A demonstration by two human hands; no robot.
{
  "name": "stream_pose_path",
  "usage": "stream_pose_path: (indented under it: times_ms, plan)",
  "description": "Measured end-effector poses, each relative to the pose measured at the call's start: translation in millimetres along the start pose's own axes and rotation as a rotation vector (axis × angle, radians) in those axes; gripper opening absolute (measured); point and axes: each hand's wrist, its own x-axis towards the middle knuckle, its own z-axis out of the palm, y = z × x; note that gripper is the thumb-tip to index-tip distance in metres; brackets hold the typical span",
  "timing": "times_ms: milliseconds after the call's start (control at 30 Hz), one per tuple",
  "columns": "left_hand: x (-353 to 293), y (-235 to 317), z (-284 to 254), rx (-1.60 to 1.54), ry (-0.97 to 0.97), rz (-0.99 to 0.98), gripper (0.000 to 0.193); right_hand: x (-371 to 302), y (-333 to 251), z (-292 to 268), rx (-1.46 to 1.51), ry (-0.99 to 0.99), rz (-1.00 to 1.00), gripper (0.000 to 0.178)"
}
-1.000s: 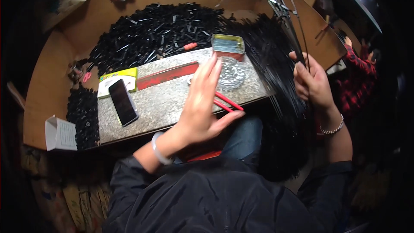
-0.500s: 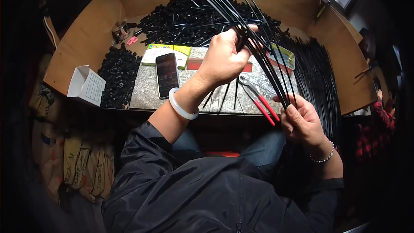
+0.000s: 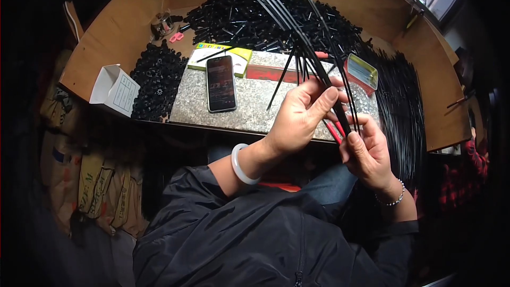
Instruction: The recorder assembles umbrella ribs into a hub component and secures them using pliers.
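A bundle of long, thin black umbrella ribs slants from the top of the view down to my hands, with short struts fanning from its middle. My left hand pinches the lower part of the bundle, thumb on top. Just below and to the right, my right hand holds the bottom ends between thumb and fingers. Behind the ribs lie pliers with red handles, mostly hidden by the hands. The speckled stone slab beneath carries a dark-screened phone.
A heap of small black parts fills the back; black gear-like pieces lie left, beside a white open box. More ribs lie right, near a rectangular tin. Wooden walls enclose the bench. Another person's plaid sleeve shows right.
My left hand has come down along the ribs from the middle of the bundle to just above my right hand. The right hand keeps its hold. The view has shifted slightly.
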Motion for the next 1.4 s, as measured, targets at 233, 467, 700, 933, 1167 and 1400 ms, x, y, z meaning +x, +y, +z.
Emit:
stream_pose_path:
  times_ms: [233, 467, 700, 933, 1167, 1400]
  plan:
    - [-4, -5, 8, -0.09, 0.032, 0.043, 0.014, 4, -6, 9, 0.001, 0.054, 0.009, 0.017]
    - [-8, -9, 13, -0.178, 0.201, 0.193, 0.015, 13, -35, -22, -0.309, 0.311, -0.301, 0.011]
    - [-10, -10, 7, -0.216, 0.233, 0.207, 0.015, -6, -77, -65, -0.183, 0.454, -0.391, 0.033]
    - [-8, -9, 27, -0.144, 0.143, 0.146, 0.013, -7, -51, -27, -0.319, 0.384, -0.186, 0.03]
    - [0, -10, 18, 0.53, -0.062, 0.182, 0.017, -13, -6, 11, 0.021, 0.095, 0.045, 0.033]
    - [-34, 28, -28, 1.481, 0.437, 0.865, 0.107, -14, -7, -2, 0.279, -0.05, 0.071, 0.032]
